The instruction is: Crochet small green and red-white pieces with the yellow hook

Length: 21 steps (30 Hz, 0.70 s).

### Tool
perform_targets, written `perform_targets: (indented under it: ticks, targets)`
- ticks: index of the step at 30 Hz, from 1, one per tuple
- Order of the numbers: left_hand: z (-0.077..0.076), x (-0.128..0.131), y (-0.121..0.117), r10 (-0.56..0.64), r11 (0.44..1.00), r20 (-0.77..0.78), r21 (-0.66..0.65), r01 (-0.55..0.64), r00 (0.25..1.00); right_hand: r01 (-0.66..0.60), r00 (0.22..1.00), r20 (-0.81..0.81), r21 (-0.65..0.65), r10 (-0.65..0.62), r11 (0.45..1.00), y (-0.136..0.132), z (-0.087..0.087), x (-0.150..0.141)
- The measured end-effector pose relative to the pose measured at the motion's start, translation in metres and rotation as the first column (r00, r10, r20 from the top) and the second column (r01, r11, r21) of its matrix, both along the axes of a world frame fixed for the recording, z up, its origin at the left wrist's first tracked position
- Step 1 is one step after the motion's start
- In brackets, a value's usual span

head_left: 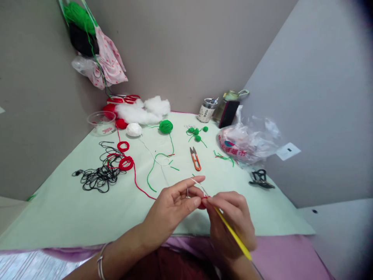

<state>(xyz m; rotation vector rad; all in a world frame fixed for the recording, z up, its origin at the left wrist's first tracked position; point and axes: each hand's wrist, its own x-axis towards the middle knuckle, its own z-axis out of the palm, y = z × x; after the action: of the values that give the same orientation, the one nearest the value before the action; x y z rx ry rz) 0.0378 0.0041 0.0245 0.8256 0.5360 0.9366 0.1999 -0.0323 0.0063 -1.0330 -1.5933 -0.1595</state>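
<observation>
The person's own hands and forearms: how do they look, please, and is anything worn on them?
Both the left hand and the right hand are without gloves, and no sleeve shows on the forearms. A pale, shiny bangle circles the left wrist. A thin pale loop at a left finger may be a ring or yarn; I cannot tell.

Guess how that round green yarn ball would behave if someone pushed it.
The round green yarn ball would probably roll, being nearly spherical on a flat-looking pale table. It is likely light and squashy, being wound yarn. Its trailing green strand might drag or unwind.
</observation>
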Motion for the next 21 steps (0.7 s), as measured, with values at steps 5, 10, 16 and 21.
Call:
perform_targets:
  ticks: [5, 10, 16, 21]
  targets:
    - [0.003, -0.002, -0.001, -0.086, 0.996, 0.028, -0.031, 0.087, 0.996, -0.011, 0.999, 0.053, 0.139, 0.003, 0.99, -0.002, -0.011, 0.003]
    - [0.002, 0.005, 0.0, -0.094, 0.992, 0.073, -0.075, 0.099, 0.993, -0.089, 0.979, -0.176, 0.102, 0.106, 0.991, -0.001, -0.007, -0.011]
    - [0.003, 0.007, 0.0, -0.061, 0.987, 0.097, -0.14, 0.074, 0.993, -0.278, 0.833, -0.508, -0.045, 0.218, 0.959, 0.004, -0.005, -0.018]
    - [0.002, 0.004, 0.004, -0.011, 0.988, 0.055, -0.154, 0.019, 0.998, -0.577, 0.606, -0.735, -0.142, 0.305, 0.804, 0.007, -0.006, -0.011]
